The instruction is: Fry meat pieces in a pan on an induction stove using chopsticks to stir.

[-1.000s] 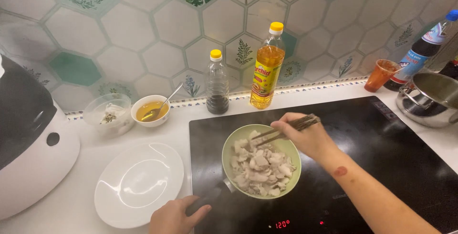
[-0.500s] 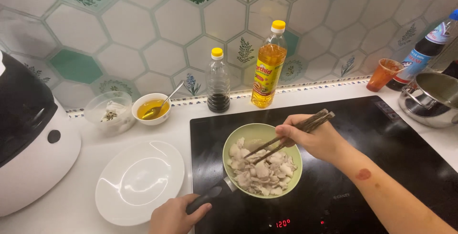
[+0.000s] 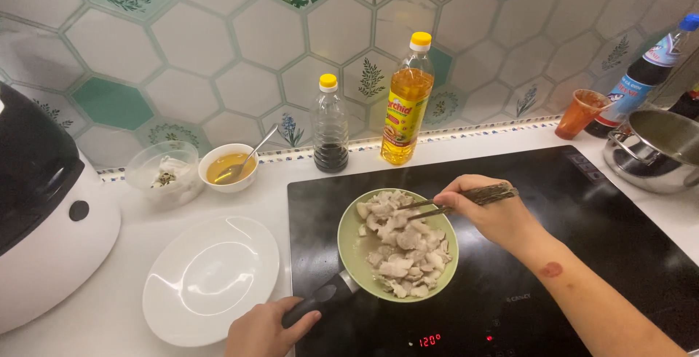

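A green frying pan full of pale meat pieces sits on the black induction hob. My left hand grips the pan's black handle at the bottom edge of the view. My right hand holds a pair of dark chopsticks over the pan, their tips down among the meat near the far rim.
An empty white plate lies left of the hob. Behind it stand a bowl of yellow liquid with a spoon and a clear bowl. Soy-dark bottle, oil bottle, steel pot, orange cup, white appliance.
My right hand has lowered the chopsticks flatter and stirred through the meat toward the pan's far side. My left hand has kept its hold on the handle.
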